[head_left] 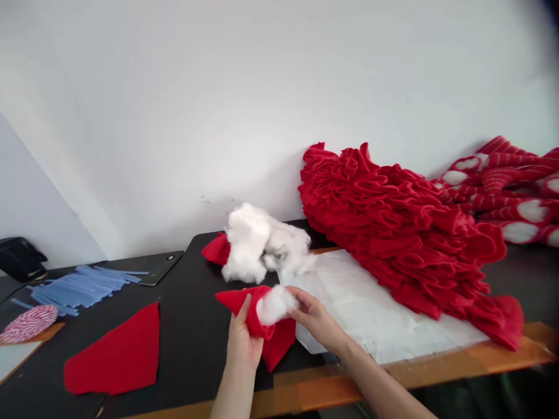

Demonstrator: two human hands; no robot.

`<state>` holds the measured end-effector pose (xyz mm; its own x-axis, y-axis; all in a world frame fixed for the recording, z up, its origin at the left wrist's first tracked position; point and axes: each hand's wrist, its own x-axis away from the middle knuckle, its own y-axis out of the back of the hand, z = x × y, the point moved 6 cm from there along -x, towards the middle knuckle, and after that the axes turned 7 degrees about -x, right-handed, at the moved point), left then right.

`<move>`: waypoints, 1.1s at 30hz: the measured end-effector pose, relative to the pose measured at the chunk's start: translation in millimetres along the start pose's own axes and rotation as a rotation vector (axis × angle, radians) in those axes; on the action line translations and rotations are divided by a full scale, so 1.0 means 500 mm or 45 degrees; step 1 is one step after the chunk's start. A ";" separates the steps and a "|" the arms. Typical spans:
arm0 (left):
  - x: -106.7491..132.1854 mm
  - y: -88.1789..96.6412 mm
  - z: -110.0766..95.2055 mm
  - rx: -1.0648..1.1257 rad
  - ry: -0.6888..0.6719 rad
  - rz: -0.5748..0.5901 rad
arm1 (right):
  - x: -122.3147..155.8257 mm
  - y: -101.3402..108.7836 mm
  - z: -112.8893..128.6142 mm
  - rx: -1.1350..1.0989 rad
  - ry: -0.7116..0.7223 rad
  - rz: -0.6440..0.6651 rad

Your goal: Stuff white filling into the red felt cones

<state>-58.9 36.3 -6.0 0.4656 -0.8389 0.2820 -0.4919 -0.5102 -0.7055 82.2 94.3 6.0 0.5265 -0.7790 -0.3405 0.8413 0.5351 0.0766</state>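
Note:
My left hand point(241, 342) is closed around a red felt cone point(257, 326), held just above the black table top point(187, 331) near its front edge. A tuft of white stuffing point(275, 304) sits in the cone's mouth, and my right hand point(315, 318) pinches that tuft from the right. Behind the hands lies a loose heap of white stuffing point(259, 241) with a small red felt piece point(217, 249) at its left.
A big pile of red felt pieces point(402, 233) covers the right side, on a white sheet point(371, 314). Stuffed red-and-white items point(515, 192) lie far right. On the left lie a flat red felt piece point(117, 352), blue strips point(78, 286), a red-white twine spool point(28, 323) and a dark phone point(161, 267).

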 end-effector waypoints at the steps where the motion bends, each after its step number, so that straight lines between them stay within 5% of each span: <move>1: 0.001 0.002 -0.004 -0.003 -0.027 -0.003 | 0.004 -0.005 0.014 -0.015 0.017 -0.012; 5: 0.010 0.002 -0.014 -0.049 -0.104 0.012 | 0.037 -0.026 0.090 0.300 0.343 -0.136; 8: 0.030 -0.010 -0.008 -0.113 -0.078 0.050 | 0.053 -0.063 0.115 0.455 0.526 -0.071; 18: 0.086 -0.040 0.037 -0.133 0.035 0.295 | 0.038 -0.069 0.131 0.545 0.519 -0.292; 23: 0.075 -0.028 0.040 -0.065 0.104 0.240 | 0.050 -0.093 0.153 0.764 0.650 -0.065; 26: 0.065 -0.019 0.031 -0.021 0.115 0.206 | 0.068 -0.086 0.137 0.962 0.579 -0.101; 30: 0.059 -0.010 0.024 -0.033 0.071 0.159 | 0.081 -0.053 0.100 0.703 0.376 -0.258; 33: 0.063 -0.006 0.027 -0.097 0.047 0.162 | 0.080 -0.044 0.115 0.546 0.462 -0.329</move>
<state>-32.7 13.8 -3.7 0.3693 -0.9034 0.2181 -0.6004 -0.4111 -0.6860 91.7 32.8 44.6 0.2873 -0.6648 -0.6896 0.9501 0.1065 0.2932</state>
